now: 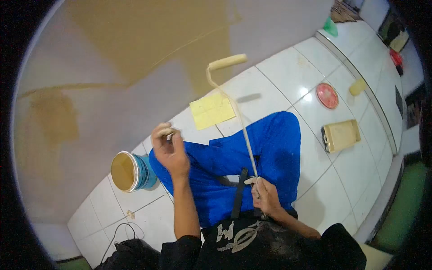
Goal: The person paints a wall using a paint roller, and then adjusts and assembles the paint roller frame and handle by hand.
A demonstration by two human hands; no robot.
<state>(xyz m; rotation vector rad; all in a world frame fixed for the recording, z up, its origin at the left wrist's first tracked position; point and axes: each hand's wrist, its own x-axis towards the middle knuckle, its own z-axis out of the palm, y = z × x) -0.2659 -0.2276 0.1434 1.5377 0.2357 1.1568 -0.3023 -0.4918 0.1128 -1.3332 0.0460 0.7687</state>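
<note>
1. One paint roller [228, 61] extended toward the wall [135, 40], its rod [247, 139] gripped in your right hand [265, 195].
2. Your left hand [171, 150] was raised, fingers curled; could not tell whether it held anything.
3. Paint bucket [145, 173] sat to your left; paint tray [343, 136], right.

roller [228, 61]: before wall [148, 36] | bucket [146, 173]: left, on floor [276, 76] | sheet [212, 112]: ahead | tray [342, 136]: right | lid [327, 96]: beyond tray

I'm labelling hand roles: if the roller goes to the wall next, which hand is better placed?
Probably the right hand: it grips the roller, which extends toward the wall. The left hand is raised, apart from the roller.
</note>
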